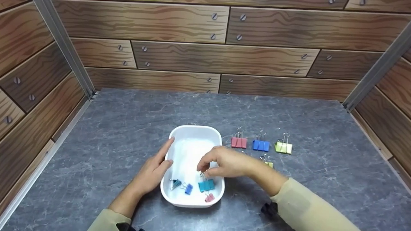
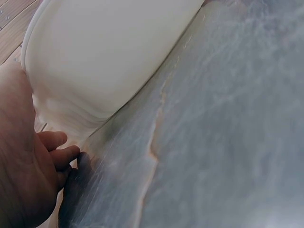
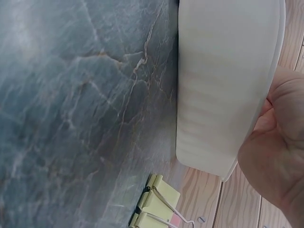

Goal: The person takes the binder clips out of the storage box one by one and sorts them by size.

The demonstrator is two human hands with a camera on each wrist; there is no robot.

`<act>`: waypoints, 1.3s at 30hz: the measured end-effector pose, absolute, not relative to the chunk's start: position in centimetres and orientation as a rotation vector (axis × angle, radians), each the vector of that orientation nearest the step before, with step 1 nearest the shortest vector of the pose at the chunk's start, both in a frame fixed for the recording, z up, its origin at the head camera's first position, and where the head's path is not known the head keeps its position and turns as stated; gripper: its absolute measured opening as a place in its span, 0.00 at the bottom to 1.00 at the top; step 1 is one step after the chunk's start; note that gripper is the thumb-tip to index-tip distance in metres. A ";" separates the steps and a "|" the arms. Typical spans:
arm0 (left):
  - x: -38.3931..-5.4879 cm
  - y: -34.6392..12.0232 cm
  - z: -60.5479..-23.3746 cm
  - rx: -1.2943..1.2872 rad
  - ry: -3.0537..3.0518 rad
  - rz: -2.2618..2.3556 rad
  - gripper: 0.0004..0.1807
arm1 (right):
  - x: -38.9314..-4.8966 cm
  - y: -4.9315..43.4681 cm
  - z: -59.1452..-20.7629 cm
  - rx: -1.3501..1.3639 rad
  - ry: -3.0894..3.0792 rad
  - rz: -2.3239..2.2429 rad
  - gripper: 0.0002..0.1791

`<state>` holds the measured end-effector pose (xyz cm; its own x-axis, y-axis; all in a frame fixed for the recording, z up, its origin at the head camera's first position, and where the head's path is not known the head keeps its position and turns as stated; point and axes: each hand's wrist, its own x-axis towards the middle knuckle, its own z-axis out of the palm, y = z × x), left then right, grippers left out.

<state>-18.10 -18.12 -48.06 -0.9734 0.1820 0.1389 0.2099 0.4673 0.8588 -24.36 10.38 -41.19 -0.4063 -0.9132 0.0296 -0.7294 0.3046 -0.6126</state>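
Counter (image 1: 128,112): carried a white tray (image 1: 185,154).
Larger teal clip (image 1: 206,185): sat inside, near right; judged light, stiff, best held by its wire handles (image 1: 202,175).
Left hand (image 1: 151,173): rested spread against tray.
Right hand (image 1: 226,162): pinched the handles.

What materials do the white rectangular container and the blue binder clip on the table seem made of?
White rectangular container: probably satin plastic, given its rounded shape and soft reflections. Blue binder clip: likely painted metal, from its even colour and slight shine; silvery handles suggest wire.
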 end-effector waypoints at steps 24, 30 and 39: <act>-18.0 -18.2 -48.0 -0.347 -2.680 -1.579 0.37 | -24.1 10.5 -41.5 -1.566 2.351 -0.650 0.07; -18.1 -18.3 -48.0 -0.336 -2.686 -1.570 0.37 | -24.1 10.4 -41.6 -1.545 2.368 -0.634 0.07; -18.1 -18.2 -48.0 -0.342 -2.685 -1.572 0.37 | -24.0 10.3 -41.7 -1.545 2.365 -0.670 0.06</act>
